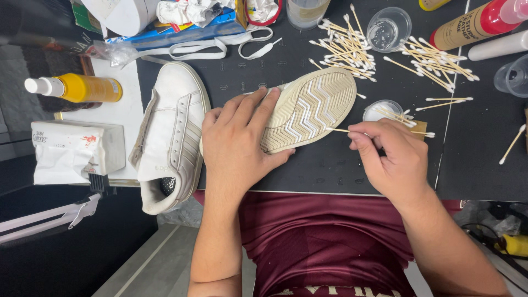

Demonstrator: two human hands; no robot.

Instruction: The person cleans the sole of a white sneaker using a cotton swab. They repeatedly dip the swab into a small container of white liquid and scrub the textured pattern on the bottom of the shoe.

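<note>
Swabbing the sole of an upturned white sneaker

The sneaker (308, 110) lies sole-up on the black tabletop (330, 165), its long axis slanting from heel at lower left, under the left hand (239, 146), to toe at upper right. That hand's grip is spread flat, pressing it still; the right hand (396, 159) pinches 1 cotton swab (344, 130), tip on the sole's edge. Short strokes along the zigzag grooves would likely work best. The 2nd sneaker (173, 137) lies just left; loose swabs (346, 47) beyond.
</note>
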